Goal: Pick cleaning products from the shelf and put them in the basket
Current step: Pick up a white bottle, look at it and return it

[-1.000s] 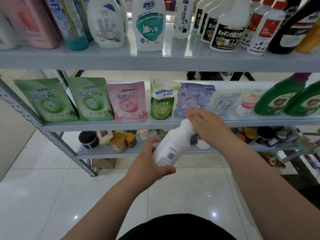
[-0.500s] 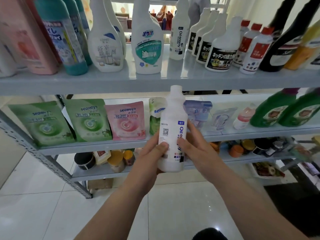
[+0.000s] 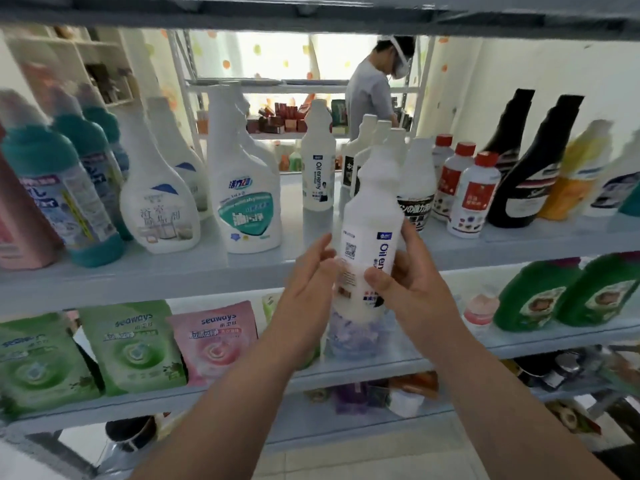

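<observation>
A white "Oil enemy" bottle (image 3: 372, 233) stands upright in the air in front of the upper shelf (image 3: 242, 268). My right hand (image 3: 412, 282) grips its lower body, thumb across the label. My left hand (image 3: 310, 275) is at the bottle's left side, fingers spread and just touching or slightly off it. A matching white bottle (image 3: 318, 164) stands further back on the same shelf. No basket is in view.
White spray bottles (image 3: 247, 199), teal-capped bottles (image 3: 59, 188), red-capped bottles (image 3: 472, 199) and black bottles (image 3: 533, 174) line the upper shelf. Green and pink refill pouches (image 3: 133, 348) and green jugs (image 3: 540, 296) fill the shelf below. A person (image 3: 375, 88) stands behind the shelving.
The bottle went from tilted and low to upright and was raised to the upper shelf's height. My view tilted upward. My left hand's fingers loosened from the bottle.
</observation>
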Available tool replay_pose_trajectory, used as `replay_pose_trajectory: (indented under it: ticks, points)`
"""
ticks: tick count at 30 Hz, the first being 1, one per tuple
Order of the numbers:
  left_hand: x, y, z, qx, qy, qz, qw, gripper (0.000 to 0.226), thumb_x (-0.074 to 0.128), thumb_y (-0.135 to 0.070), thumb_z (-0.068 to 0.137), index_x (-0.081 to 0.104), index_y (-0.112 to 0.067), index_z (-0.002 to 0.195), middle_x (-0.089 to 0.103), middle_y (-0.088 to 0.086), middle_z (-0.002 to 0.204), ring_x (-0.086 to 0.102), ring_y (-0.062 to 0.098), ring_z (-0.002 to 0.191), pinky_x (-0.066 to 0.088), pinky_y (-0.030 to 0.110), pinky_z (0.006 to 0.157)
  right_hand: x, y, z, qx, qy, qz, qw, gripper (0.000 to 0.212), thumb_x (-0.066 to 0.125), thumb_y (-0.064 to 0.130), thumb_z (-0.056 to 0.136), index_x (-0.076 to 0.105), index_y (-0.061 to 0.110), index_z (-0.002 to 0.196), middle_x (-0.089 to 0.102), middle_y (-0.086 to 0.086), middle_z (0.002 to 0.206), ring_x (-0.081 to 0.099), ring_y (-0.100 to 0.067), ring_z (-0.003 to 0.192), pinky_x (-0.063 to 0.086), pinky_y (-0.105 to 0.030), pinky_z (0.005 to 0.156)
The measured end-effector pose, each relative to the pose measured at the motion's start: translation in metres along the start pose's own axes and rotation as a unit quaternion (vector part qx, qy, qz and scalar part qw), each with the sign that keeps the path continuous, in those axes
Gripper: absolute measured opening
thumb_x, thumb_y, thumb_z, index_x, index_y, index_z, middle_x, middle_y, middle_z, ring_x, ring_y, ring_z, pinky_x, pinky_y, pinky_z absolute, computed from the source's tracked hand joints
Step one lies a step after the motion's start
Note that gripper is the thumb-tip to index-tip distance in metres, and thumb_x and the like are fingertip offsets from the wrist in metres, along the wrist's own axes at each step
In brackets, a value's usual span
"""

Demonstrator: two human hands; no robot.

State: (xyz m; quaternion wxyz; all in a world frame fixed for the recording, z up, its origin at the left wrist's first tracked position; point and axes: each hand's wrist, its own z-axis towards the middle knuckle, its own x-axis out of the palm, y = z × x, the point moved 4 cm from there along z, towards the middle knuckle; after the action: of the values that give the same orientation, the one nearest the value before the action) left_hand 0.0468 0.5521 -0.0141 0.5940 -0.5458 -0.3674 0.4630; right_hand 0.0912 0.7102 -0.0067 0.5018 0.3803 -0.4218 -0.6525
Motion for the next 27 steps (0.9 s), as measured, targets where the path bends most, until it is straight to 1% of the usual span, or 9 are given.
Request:
replay_pose_trajectory:
  ticks: [2, 3, 6, 8, 11, 14, 17, 23, 27]
  points:
    - [-0.001, -0.005, 0.034, 0.013, -0.062, 0.012, 0.998, 0.052, 0.042, -0.045, 0.091, 0.047, -0.041, 0.143, 0.056, -0.010, 0.136, 0.057, 0.010, 0.123, 0.048, 0.044, 0.109, -0.013, 0.000, 0.022, -0.016, -0.023, -0.004, 1.000, 0.083, 0.073, 0.017, 0.093, 0.028, 0.040, 0.159, 0.069, 0.004, 0.133, 0.065, -0.015, 0.124, 0.054, -0.051, 0.102]
    - [-0.001, -0.009, 0.050, 0.024, -0.082, 0.037, 0.996, 0.051, 0.043, -0.036, 0.095, 0.045, -0.036, 0.146, 0.055, -0.007, 0.135, 0.057, 0.012, 0.121, 0.048, 0.046, 0.108, -0.018, 0.000, 0.032, -0.022, -0.029, -0.003, 0.999, 0.083, 0.072, 0.013, 0.095, 0.027, 0.039, 0.159, 0.067, 0.004, 0.137, 0.063, -0.015, 0.127, 0.053, -0.053, 0.104]
    - [0.005, -0.016, 0.096, 0.044, -0.100, 0.153, 0.982, 0.062, 0.050, -0.015, 0.098, 0.033, -0.029, 0.155, 0.049, -0.001, 0.142, 0.054, 0.011, 0.117, 0.048, 0.039, 0.104, -0.028, -0.002, 0.058, -0.043, -0.035, -0.006, 0.998, 0.083, 0.068, 0.005, 0.096, 0.026, 0.035, 0.160, 0.059, 0.002, 0.146, 0.056, -0.017, 0.135, 0.051, -0.053, 0.108]
    - [0.008, -0.016, 0.124, 0.031, -0.114, 0.197, 0.973, 0.072, 0.059, -0.019, 0.095, 0.025, -0.027, 0.158, 0.041, 0.001, 0.151, 0.051, 0.018, 0.127, 0.044, 0.041, 0.109, -0.031, -0.004, 0.071, -0.053, -0.034, -0.005, 0.998, 0.084, 0.068, 0.003, 0.096, 0.024, 0.032, 0.162, 0.057, 0.000, 0.149, 0.055, -0.016, 0.137, 0.050, -0.049, 0.109]
    - [0.007, -0.016, 0.161, 0.003, -0.148, 0.215, 0.965, 0.083, 0.073, -0.027, 0.090, 0.023, -0.024, 0.155, 0.039, 0.003, 0.150, 0.048, 0.023, 0.133, 0.043, 0.045, 0.111, -0.033, -0.011, 0.082, -0.057, -0.022, 0.002, 0.998, 0.086, 0.068, 0.004, 0.096, 0.023, 0.033, 0.162, 0.054, 0.008, 0.152, 0.052, -0.009, 0.138, 0.048, -0.042, 0.112]
    - [0.007, -0.016, 0.190, -0.004, -0.184, 0.208, 0.961, 0.089, 0.079, -0.029, 0.086, 0.021, -0.016, 0.152, 0.045, 0.008, 0.144, 0.052, 0.029, 0.131, 0.049, 0.048, 0.107, -0.033, -0.020, 0.089, -0.055, -0.002, 0.004, 0.998, 0.087, 0.068, 0.005, 0.097, 0.020, 0.036, 0.163, 0.052, 0.008, 0.154, 0.050, -0.009, 0.140, 0.045, -0.045, 0.116]
    - [0.009, -0.013, 0.212, -0.018, -0.203, 0.201, 0.958, 0.098, 0.078, -0.029, 0.087, 0.009, -0.017, 0.155, 0.047, 0.010, 0.147, 0.051, 0.031, 0.135, 0.047, 0.053, 0.110, -0.033, -0.027, 0.094, -0.049, 0.006, 0.007, 0.999, 0.089, 0.068, 0.006, 0.097, 0.017, 0.038, 0.163, 0.051, 0.005, 0.155, 0.050, -0.010, 0.141, 0.044, -0.047, 0.116]
    - [0.010, -0.010, 0.217, -0.029, -0.201, 0.267, 0.942, 0.076, 0.066, -0.028, 0.096, 0.013, -0.019, 0.149, 0.038, 0.012, 0.143, 0.054, 0.035, 0.125, 0.050, 0.046, 0.097, -0.035, -0.030, 0.097, -0.051, 0.006, 0.017, 0.999, 0.089, 0.066, 0.002, 0.097, 0.016, 0.035, 0.164, 0.045, 0.006, 0.159, 0.043, -0.008, 0.145, 0.039, -0.048, 0.120]
    - [0.009, -0.009, 0.184, 0.014, -0.180, 0.254, 0.950, 0.072, 0.073, -0.024, 0.091, 0.023, -0.021, 0.143, 0.044, 0.006, 0.138, 0.056, 0.023, 0.116, 0.049, 0.034, 0.089, -0.036, -0.028, 0.096, -0.066, 0.003, 0.018, 0.998, 0.087, 0.064, 0.000, 0.098, 0.016, 0.029, 0.164, 0.044, 0.002, 0.160, 0.043, -0.012, 0.147, 0.038, -0.051, 0.120]
